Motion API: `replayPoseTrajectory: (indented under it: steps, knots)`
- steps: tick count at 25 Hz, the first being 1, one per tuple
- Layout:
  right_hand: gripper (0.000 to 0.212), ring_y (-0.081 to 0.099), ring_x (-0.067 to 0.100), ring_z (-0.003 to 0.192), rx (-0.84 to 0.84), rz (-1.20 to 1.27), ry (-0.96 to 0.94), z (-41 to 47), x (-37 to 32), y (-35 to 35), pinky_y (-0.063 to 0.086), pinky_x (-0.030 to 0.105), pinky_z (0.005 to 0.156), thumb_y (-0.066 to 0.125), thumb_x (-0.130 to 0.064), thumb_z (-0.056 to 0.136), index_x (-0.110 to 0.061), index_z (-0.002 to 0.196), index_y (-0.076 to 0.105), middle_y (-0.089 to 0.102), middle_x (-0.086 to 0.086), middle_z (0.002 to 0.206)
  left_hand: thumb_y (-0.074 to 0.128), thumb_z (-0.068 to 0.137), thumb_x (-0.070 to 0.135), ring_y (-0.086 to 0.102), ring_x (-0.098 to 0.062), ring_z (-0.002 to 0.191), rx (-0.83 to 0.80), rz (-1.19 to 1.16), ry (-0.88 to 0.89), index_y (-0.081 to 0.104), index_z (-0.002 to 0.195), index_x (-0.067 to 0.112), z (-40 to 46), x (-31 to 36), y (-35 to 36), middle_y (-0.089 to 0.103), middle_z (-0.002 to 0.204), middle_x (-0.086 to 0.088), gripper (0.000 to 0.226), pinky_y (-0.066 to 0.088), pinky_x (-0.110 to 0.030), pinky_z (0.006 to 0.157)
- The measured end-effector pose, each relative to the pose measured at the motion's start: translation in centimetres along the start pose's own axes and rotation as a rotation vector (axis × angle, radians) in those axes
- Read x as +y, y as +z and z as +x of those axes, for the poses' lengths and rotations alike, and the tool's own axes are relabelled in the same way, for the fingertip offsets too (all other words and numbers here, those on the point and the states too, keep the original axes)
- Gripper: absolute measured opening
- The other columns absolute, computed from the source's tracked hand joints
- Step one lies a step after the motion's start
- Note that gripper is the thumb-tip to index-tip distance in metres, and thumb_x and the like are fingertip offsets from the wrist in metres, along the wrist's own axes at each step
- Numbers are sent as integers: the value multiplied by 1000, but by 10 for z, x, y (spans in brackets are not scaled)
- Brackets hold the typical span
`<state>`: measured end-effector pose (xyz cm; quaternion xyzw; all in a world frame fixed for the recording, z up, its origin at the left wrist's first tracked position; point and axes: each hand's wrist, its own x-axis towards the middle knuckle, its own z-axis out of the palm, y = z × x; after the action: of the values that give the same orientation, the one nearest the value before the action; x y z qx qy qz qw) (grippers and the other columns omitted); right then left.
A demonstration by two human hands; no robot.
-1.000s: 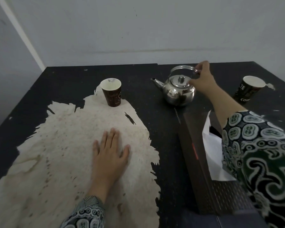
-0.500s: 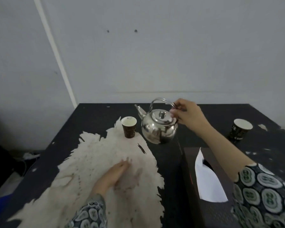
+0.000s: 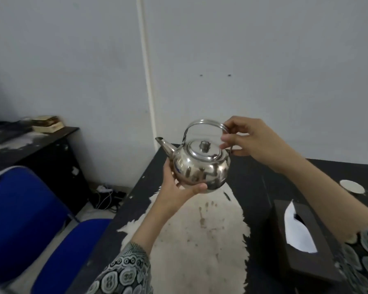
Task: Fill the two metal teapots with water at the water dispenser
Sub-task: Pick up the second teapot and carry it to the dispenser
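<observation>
Metal teapot point(image 3: 201, 166) is in the air above the far edge of the black bench point(image 3: 253, 187), lid on, spout pointing left. Left hand point(image 3: 179, 187) cups its underside, thumb curled round the front. Right hand point(image 3: 249, 139) pinches the wire handle at its right end. Below: worn pale patch point(image 3: 200, 240) on the bench, tissue box point(image 3: 302, 238) right, blue chair point(image 3: 30, 219) left.

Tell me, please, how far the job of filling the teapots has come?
Done: the shiny round metal teapot is off the black table. In hand: the right hand grips its wire handle and the left hand cups its belly, lid on. Left: no water dispenser or second teapot shows, so both fillings remain.
</observation>
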<state>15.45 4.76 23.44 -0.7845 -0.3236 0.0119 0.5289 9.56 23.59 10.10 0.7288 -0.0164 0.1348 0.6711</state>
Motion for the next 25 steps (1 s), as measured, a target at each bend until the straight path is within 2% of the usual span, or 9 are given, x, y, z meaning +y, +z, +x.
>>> replayPoseTrajectory:
  steps: [1,4,7,9,11,13,15,18,25]
  knots:
    - [10,70,12,73,-22,10,-16,-1,-14,13,56,24,64,60,-9,86,-15,79,59,60,-5,72,88,44,48,50,-2,122,27,0,5,19,137,48,-14,10,-16,38,141,12,115,47,-23,97]
    - [8,70,19,71,-61,26,-22,0,-50,60,59,32,65,57,-11,89,-13,81,58,61,-1,69,84,44,51,57,7,104,117,7,-13,22,134,42,-58,29,-62,45,125,19,109,49,-7,73]
    - [7,70,24,71,-119,25,26,0,-82,121,59,40,69,54,-13,91,-8,88,58,60,6,70,81,49,52,53,1,102,233,-13,-93,21,134,40,-109,39,-109,45,123,15,105,49,-7,66]
    - [7,69,26,72,-170,22,33,-5,-103,171,58,41,71,54,-13,91,-10,87,58,59,6,71,80,57,48,48,-8,116,271,-13,-157,10,142,39,-147,43,-148,38,139,7,111,47,-15,85]
    - [11,69,22,70,-214,-25,-22,-15,-128,230,56,33,63,54,-15,91,-16,81,56,59,3,70,81,61,48,36,-17,133,291,-19,-224,-9,146,38,-188,46,-192,25,152,3,124,34,-30,107]
    - [18,68,16,68,-250,-90,-93,-27,-153,289,48,23,54,55,-17,90,-25,74,52,59,-2,70,82,59,47,26,-19,140,337,-7,-255,-17,144,39,-224,50,-230,14,157,3,130,25,-40,115]
    - [20,65,13,68,-281,-122,-154,-44,-178,351,46,24,58,56,-18,89,-28,74,50,59,-5,71,84,58,44,22,-22,141,470,78,-275,-14,145,36,-261,52,-267,10,157,1,131,25,-44,115]
    - [4,61,11,70,-305,-176,-243,-68,-208,434,51,31,64,56,-23,89,-22,85,55,59,-6,73,86,58,36,18,-25,141,683,272,-272,-1,146,29,-307,50,-319,7,153,-3,125,27,-47,114]
    - [8,62,13,77,-504,-114,-344,-94,-262,569,55,43,75,57,-29,89,-23,93,55,64,-6,84,85,54,45,16,-23,140,876,347,-281,2,144,36,-391,48,-421,8,152,-1,123,31,-52,111]
